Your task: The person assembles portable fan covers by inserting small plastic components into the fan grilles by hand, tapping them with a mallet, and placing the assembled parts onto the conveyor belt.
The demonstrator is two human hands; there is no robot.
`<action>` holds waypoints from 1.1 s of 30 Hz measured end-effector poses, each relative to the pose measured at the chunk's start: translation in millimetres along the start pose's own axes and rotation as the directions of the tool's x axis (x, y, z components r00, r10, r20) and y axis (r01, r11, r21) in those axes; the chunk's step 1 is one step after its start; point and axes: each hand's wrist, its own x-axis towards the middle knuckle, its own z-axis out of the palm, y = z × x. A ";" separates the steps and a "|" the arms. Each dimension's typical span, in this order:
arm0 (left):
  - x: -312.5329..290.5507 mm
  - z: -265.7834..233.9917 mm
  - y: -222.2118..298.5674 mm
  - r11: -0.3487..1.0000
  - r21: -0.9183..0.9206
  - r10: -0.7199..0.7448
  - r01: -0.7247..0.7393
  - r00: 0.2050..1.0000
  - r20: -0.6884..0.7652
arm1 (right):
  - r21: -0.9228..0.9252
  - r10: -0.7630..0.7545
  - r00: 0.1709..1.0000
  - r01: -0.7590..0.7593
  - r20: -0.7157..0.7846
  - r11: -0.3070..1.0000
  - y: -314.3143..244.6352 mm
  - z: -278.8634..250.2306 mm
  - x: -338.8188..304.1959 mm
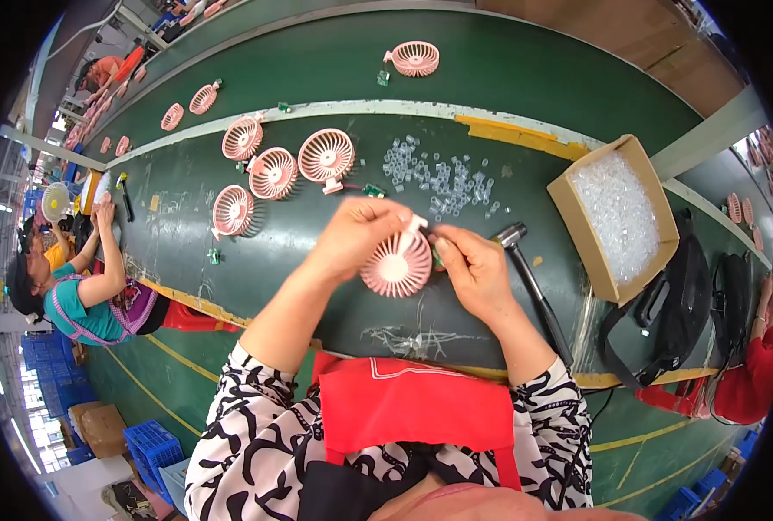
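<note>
Pink plastic fan head (396, 266), round with a slotted grille, held above the dark green work surface (317, 286) between both hands, close in front of the person's red apron (404, 404).

Left hand (358, 233): fingers curled shut around the fan's upper left rim, thumb and forefinger pinching near a pale stub at the top edge. The palm faces down, so the far side of the grip is hidden.

Right hand (475, 271): closed at the fan's right edge, fingertips pressed together on something small and greenish. Too small to name. I cannot tell whether it is joined to the fan.

Just right of that hand, a hammer (532, 282) lies on the surface, metal head up near the knuckles, dark handle running down toward the table's edge; the wrist covers part of it.

Beyond the hands, a loose scatter of small clear plastic pieces (443, 178). A cardboard box (616, 217) full of the same clear pieces sits at the right. Four more pink fan heads (326, 154) lie in a cluster to the upper left, and one more fan head (414, 58) on the far green belt.

A co-worker in a teal top (82, 304) sits at the left, arms raised to the bench; what those hands hold is too blurred to tell. A red sleeve (751, 373) at the right edge is cut off by the frame.
</note>
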 end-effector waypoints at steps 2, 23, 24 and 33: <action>24.4 -9.3 23.9 0.986 0.150 0.083 -0.076 0.996 -0.038 | -0.059 -0.067 0.996 0.064 -0.066 0.996 6.3 -0.1 0.2; 93.2 -15.3 28.4 0.384 0.848 0.761 -0.365 0.645 -0.067 | -0.196 -0.150 0.981 0.172 0.122 0.965 26.1 4.3 5.1; 79.8 -29.3 29.2 0.413 0.860 0.744 -0.299 0.656 -0.128 | -0.195 -0.169 0.980 0.187 0.107 0.963 27.5 4.4 6.1; 20.7 -79.5 -24.2 0.151 0.973 0.706 -0.176 0.708 0.018 | -0.193 -0.100 0.991 0.115 0.087 0.974 21.2 5.4 2.7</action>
